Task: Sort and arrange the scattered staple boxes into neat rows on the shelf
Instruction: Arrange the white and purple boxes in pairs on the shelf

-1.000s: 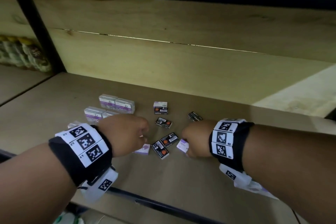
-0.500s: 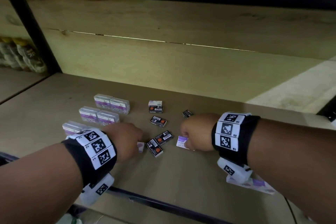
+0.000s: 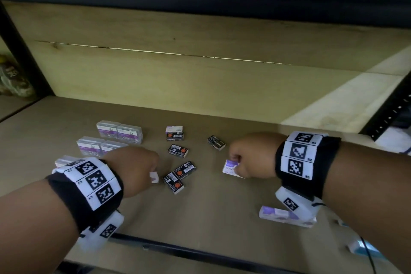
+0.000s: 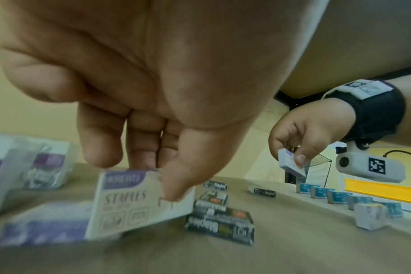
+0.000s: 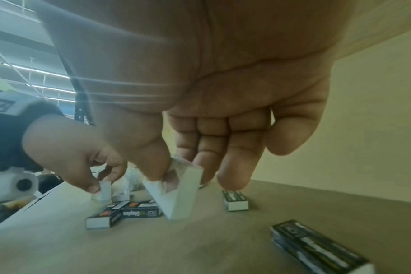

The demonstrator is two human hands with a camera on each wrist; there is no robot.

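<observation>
Wooden shelf (image 3: 222,218): brown board, pale back panel, black front rail.

Clear plastic cases (image 3: 104,140) with purple labels: two rows of two, side by side, at shelf rear left, left of the black boxes.

Black boxes (image 3: 178,151): five black staple boxes scattered mid-shelf. One at rear, topped by a white-and-purple box. One in front of that. Two touching at an angle nearest the front rail. One (image 3: 216,142) apart, right of the rest, just beyond the right hand.

Flat purple-and-white pack (image 3: 280,216): lying near front rail, well right of the black boxes, partly under the right wrist camera.

Left hand (image 3: 133,169): just left of the front pair of black boxes. Fingers (image 4: 101,140) and thumb pinching left white-and-purple staple box (image 4: 139,202), label "STAPLES" legible in left wrist view. Box tilted, lower edge close to the shelf; contact not resolvable through blur.

Right hand (image 3: 251,158): right of the black boxes. Thumb and fingers (image 5: 232,166) pinching right white-and-purple staple box (image 5: 178,194) by its upper end. Box tilted, one corner down at the shelf.
</observation>
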